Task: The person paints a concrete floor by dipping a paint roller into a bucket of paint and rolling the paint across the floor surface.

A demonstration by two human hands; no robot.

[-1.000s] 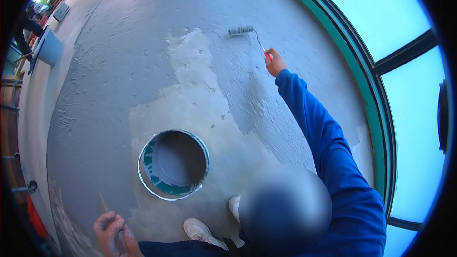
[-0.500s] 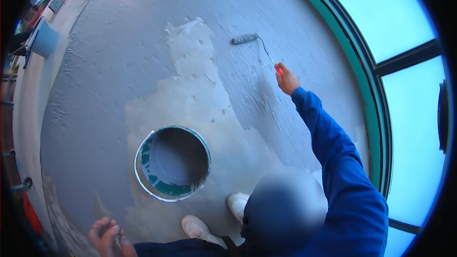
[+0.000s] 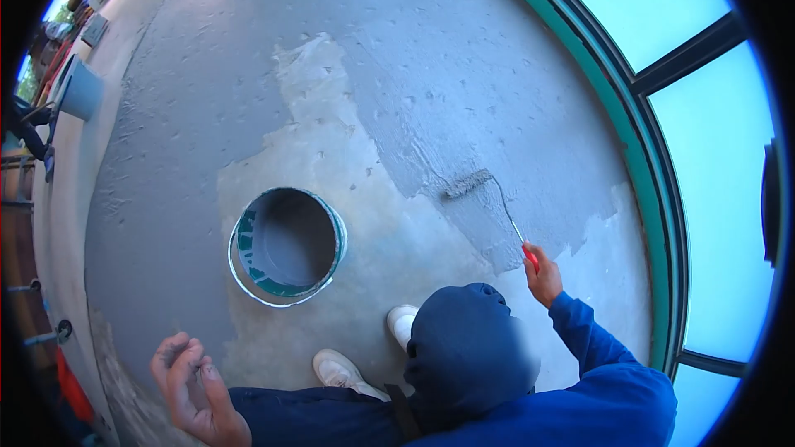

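Note:
My right hand is closed round the red handle of a paint roller, whose grey, coated sleeve rests on the wet grey floor coating. At the lower left, my left hand is held up with curled fingers, apart from one another, and nothing shows in it. Between the hands stands a bucket with green patches on its inner wall and grey coating inside. Its wire handle hangs down on the near side.
Paler bare floor surrounds the bucket. White shoes stand below it. A green-edged window frame curves along the right. At the far left are a grey bin, part of a person's legs and an orange-red object.
My right hand has drawn the roller down toward my body across the floor. My left hand has risen slightly. The bucket appears a little higher in view.

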